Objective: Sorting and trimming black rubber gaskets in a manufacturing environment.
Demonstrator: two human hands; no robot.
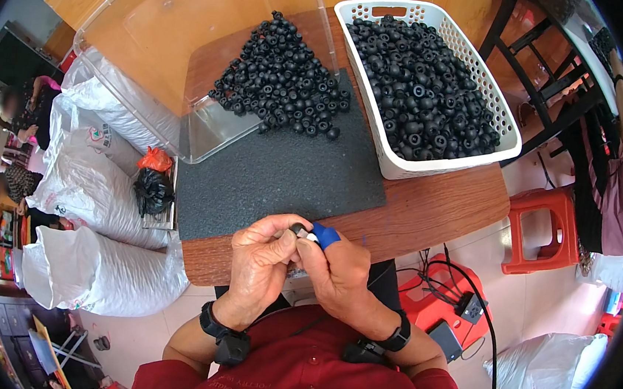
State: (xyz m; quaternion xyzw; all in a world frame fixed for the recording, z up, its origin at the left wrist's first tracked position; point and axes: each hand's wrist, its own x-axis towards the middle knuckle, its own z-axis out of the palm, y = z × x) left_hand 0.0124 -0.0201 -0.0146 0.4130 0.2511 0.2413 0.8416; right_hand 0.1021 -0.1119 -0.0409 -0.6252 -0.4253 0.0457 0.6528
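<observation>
Both of my hands meet above the table's near edge. My left hand (262,253) pinches a small round black piece (297,228) between thumb and fingers. My right hand (341,267) is closed against it, thumb pressed close to the piece. Something blue (324,234) wraps or sits at my right index finger; whether it is a finger cover or a held thing I cannot tell. A small white bit shows between the hands. Beyond them, a heap of similar hollow black pieces (284,81) lies partly on a dark grey mat (276,176) and partly in a clear plastic bin (206,130).
A white perforated basket (395,165) full of black pieces stands at the right on the wooden table (444,206). White sacks (104,198) line the left. Red stools (541,237), cables and a power adapter (473,309) are at the right. Other people sit at far left and far right.
</observation>
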